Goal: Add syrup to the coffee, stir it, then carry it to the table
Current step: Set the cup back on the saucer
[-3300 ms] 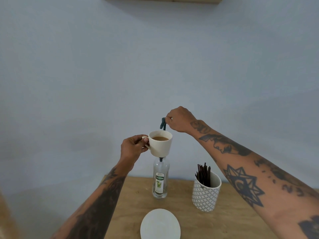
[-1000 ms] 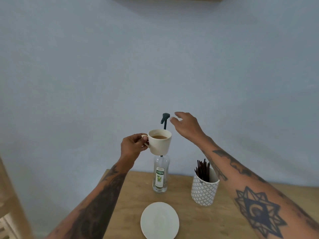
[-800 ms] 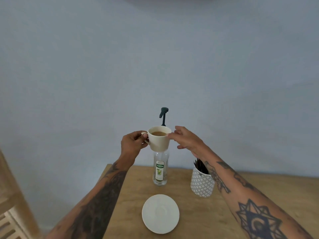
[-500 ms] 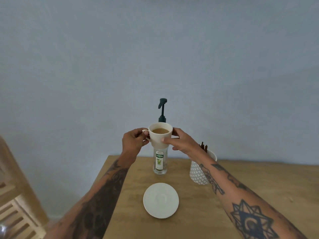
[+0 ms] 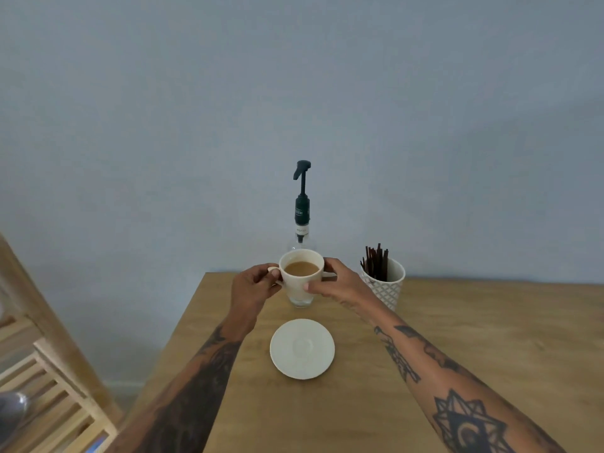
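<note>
A cream cup (image 5: 298,286) with milky coffee (image 5: 301,268) in it is held in the air above the wooden table (image 5: 457,338). My left hand (image 5: 253,286) pinches its handle. My right hand (image 5: 340,282) wraps the cup's right side. Behind the cup stands a clear syrup bottle (image 5: 301,223) with a dark pump top, its lower part hidden by the cup. A cream saucer (image 5: 302,348) lies on the table just in front of the cup. A white patterned pot (image 5: 385,286) to the right holds several dark stir sticks (image 5: 376,261).
A plain blue-grey wall rises behind the table. A light wooden slatted rack (image 5: 49,371) stands to the left of the table, below its edge. The table's left edge runs diagonally under my left forearm.
My right hand left the pump top and came down onto the cup's right side. Both hands have lowered the cup away from the pump spout toward the saucer. The view has tilted down.
</note>
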